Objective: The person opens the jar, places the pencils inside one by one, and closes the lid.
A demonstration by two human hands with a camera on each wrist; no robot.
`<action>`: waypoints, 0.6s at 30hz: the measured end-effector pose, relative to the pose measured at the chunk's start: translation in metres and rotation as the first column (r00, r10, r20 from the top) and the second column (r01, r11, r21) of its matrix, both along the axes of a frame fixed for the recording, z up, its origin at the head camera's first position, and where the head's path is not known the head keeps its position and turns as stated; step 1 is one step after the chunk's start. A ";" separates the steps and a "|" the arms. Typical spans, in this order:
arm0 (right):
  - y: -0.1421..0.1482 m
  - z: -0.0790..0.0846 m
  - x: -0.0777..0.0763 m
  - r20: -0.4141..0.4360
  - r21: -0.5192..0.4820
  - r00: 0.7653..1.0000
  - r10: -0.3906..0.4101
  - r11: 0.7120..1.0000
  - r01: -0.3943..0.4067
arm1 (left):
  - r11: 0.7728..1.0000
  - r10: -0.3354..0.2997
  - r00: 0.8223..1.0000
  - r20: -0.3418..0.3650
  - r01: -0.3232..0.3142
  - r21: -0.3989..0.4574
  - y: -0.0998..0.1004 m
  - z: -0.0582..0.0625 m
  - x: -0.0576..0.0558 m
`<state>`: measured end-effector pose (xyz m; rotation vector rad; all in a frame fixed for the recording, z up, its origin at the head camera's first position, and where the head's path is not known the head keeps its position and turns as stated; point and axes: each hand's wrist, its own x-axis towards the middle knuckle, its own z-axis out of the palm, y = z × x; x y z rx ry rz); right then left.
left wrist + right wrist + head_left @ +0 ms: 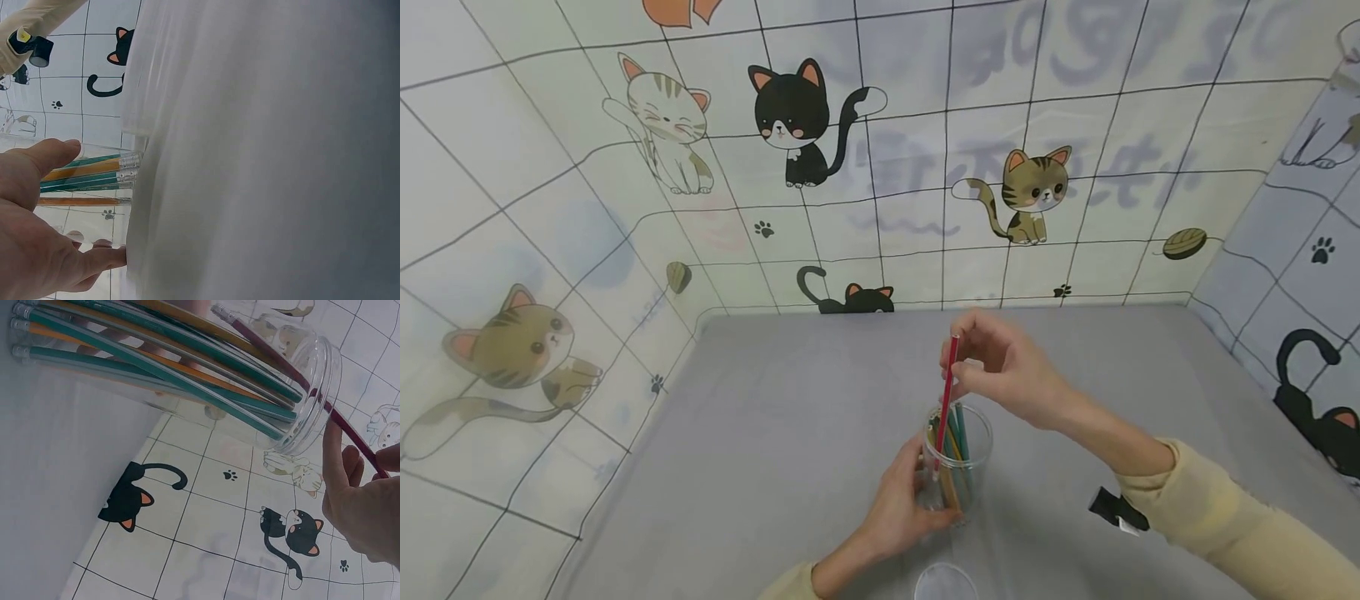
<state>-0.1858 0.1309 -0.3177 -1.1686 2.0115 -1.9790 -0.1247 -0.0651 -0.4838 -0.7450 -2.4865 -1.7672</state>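
Note:
A clear jar [987,442] stands on the grey table, with several green and orange-yellow pencils [958,433] inside. My left hand [898,508] holds it low, thumb on one side and fingers on the other; the left wrist view shows the thumb along the clear wall near the pencils' eraser ends [128,169]. Above the rim, my right hand [1007,367] pinches the upper part of a red pencil [950,379]. In the right wrist view the red pencil [353,434] leans across the jar's mouth, its eraser end inside the jar.
A round clear lid [946,583] lies at the near edge of the view, below the jar. Close to the right sleeve is a small black object [1118,510] with a white tag. Cat-patterned cloth walls [910,167] enclose the table [775,417] at the back and both sides.

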 end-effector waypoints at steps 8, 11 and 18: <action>0.001 -0.007 0.005 -0.095 0.060 0.993 0.072 0.996 -0.067 | 1.000 0.004 1.000 -0.002 -0.004 -0.005 0.000 0.002 0.000; 0.001 -0.009 0.006 -0.113 0.075 0.989 0.094 0.993 -0.086 | 1.000 0.010 1.000 -0.009 -0.010 -0.018 0.000 0.001 0.000; 0.002 -0.011 0.006 -0.103 0.103 0.986 0.133 0.987 -0.122 | 1.000 0.000 0.999 -0.036 0.000 -0.021 0.000 -0.002 -0.001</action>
